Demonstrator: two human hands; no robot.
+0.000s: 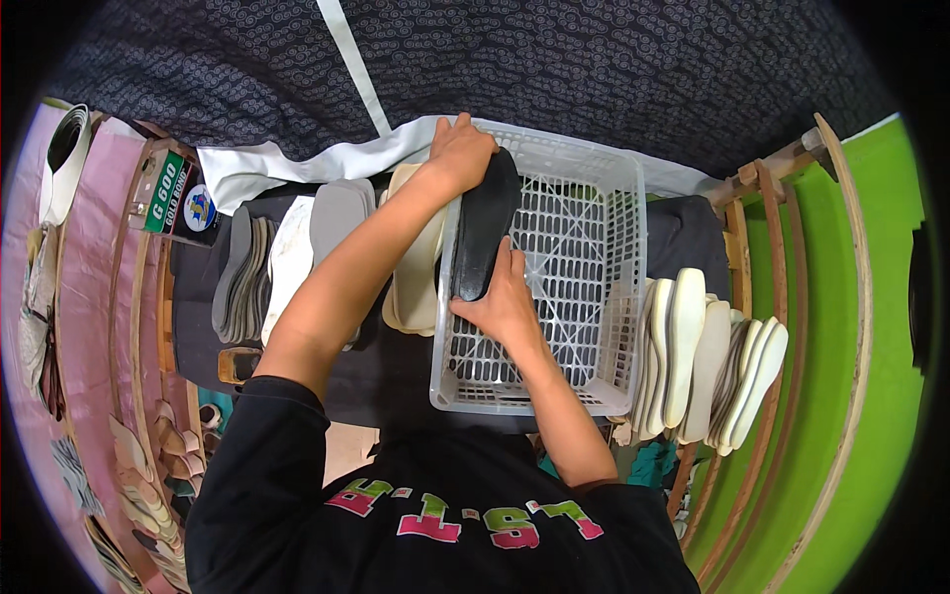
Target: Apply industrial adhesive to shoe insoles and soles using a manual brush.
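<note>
A stack of black shoe soles (485, 223) stands along the left wall of a clear plastic basket (537, 406), lengthwise from front to back; how many soles it holds I cannot tell. My left hand (460, 153) is closed over its far end. At the near end my right hand (500, 302) grips it, thumb on the left side and fingers on the right. The slatted basket floor shows to the right of the soles. Just left of the basket, beige soles (416, 287) lie partly hidden under my left forearm.
Grey soles (242, 282), white soles (287, 257) and lighter grey soles (336, 218) stand on the dark table at left. Cream soles (683, 346) are stacked right of the basket. A green and black box (178, 198) sits at the back left; wooden racks (777, 297) flank both sides.
</note>
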